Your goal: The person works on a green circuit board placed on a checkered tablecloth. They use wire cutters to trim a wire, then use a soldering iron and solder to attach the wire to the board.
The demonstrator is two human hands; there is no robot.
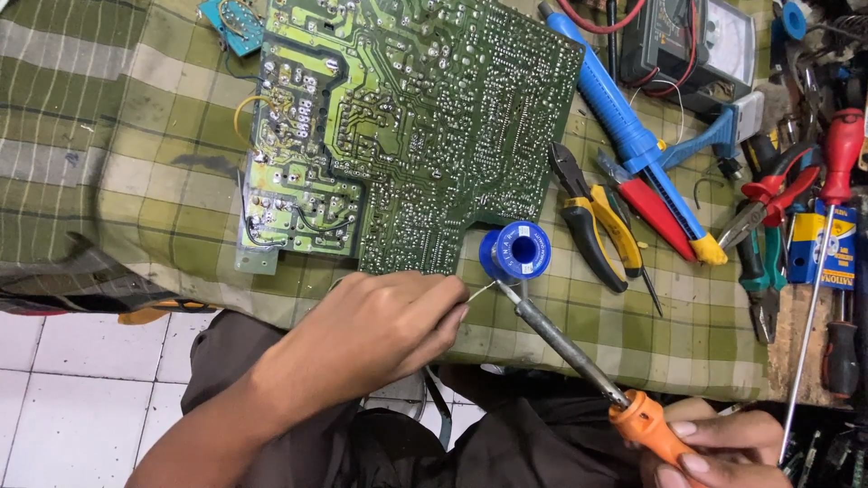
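Observation:
A large green circuit board [407,126] lies solder side up on a green checked cloth [136,181]. My left hand [380,330] pinches a thin solder wire [481,291] just below the board's near edge. A blue solder spool [517,251] stands right beside that wire. My right hand [714,447] grips the orange handle of a soldering iron [579,357] at the bottom right. The iron's metal tip meets the end of the solder wire next to the spool.
To the right lie yellow-handled pliers [601,230], a blue desoldering pump [624,126], red-handled cutters [768,194], a red screwdriver [836,181] and a multimeter [701,41]. A small blue board [233,23] sits at the top. White floor tiles [72,389] show below left.

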